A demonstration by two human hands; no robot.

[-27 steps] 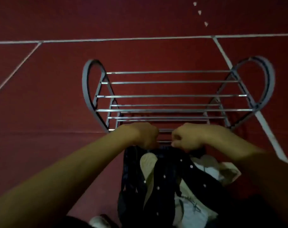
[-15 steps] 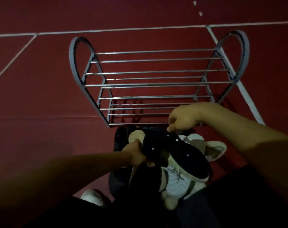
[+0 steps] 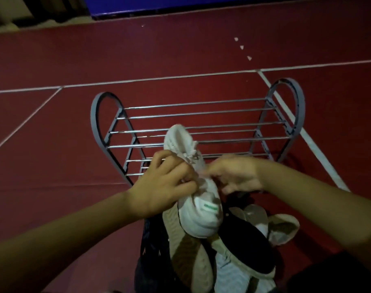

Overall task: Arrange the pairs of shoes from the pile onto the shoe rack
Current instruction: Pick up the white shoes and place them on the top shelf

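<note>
Two tiers of chrome bars make up the empty shoe rack [image 3: 198, 125], standing on the red floor [image 3: 53, 127]. Just in front of it lies the pile of shoes [image 3: 233, 250], dark and pale ones jumbled. Above the pile, a white sneaker [image 3: 193, 187] is held lengthwise, toe toward the rack, heel toward the person. The left hand [image 3: 161, 187] clasps its side; the right hand [image 3: 235, 176] pinches at its laces.
</note>
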